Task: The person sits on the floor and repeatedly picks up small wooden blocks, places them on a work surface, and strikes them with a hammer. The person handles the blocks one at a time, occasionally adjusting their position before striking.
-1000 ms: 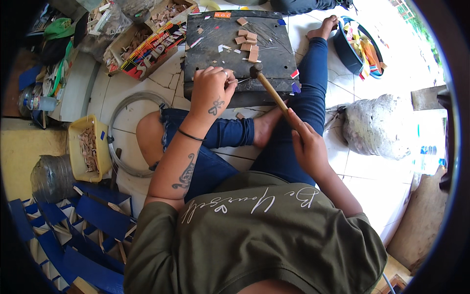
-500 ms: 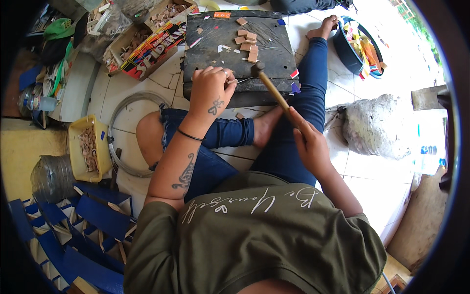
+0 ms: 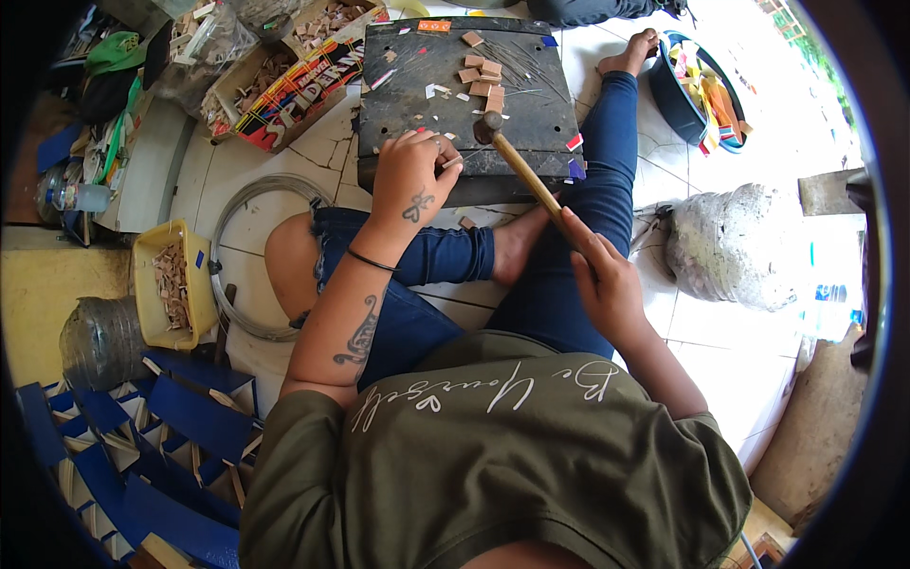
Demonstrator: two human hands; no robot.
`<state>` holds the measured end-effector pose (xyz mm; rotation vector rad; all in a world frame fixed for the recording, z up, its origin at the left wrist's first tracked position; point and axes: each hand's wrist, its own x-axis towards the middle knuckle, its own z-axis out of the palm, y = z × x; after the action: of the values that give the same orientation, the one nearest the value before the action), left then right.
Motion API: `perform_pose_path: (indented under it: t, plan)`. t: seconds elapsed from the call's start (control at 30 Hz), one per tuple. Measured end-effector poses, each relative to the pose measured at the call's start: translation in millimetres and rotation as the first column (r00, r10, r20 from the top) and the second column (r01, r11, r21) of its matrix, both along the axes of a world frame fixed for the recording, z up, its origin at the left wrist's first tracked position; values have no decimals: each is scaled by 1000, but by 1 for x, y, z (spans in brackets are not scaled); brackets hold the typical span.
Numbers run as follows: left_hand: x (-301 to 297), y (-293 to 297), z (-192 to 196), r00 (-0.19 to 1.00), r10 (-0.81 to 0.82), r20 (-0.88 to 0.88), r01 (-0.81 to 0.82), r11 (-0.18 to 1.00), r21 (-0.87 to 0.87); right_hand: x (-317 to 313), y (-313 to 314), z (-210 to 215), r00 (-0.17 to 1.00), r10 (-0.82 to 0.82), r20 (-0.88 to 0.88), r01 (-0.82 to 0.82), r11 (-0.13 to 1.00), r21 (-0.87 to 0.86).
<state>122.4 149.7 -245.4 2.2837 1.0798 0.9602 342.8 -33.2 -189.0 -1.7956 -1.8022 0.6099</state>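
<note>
— Where are the hands?

— The right hand (image 3: 607, 284) has its grip clamped round the near end of a wooden-handled hammer (image 3: 519, 163); the small head hangs over the near edge of the dark work block (image 3: 531, 114) on the tiled floor. The left hand (image 3: 412, 175) rests on that edge, fingers pinched together on something thin and pale beside the hammer head. What it is I cannot tell; the fingers hide most of it.

— What lies on the block?

— Small tan wooden pieces (image 3: 481, 78) at the far side, plus thin slivers and coloured scraps too small to make out.

— And around?

— Left, a yellow tub (image 3: 144, 256) of pale pieces beside a wire coil (image 3: 242, 204); near left, blue slats (image 3: 190, 427), cut off by the rim. Far right, a dark basin (image 3: 675, 104) of coloured strips; right, a lumpy silvery bag (image 3: 735, 242). The far left clutter is blurred.
</note>
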Motion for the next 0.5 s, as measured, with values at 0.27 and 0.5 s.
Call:
perform_pose_path:
  t: [0.27, 0.5]
  plan:
    - [1, -1, 0, 999, -5, 32, 7, 998, -64, 3, -2, -15, 1000, -23, -2, 23, 1000, 19]
    - [3, -6, 2, 974, 34, 224, 0, 989, -149, 15, 4, -12, 977, -108, -184, 134, 982, 134]
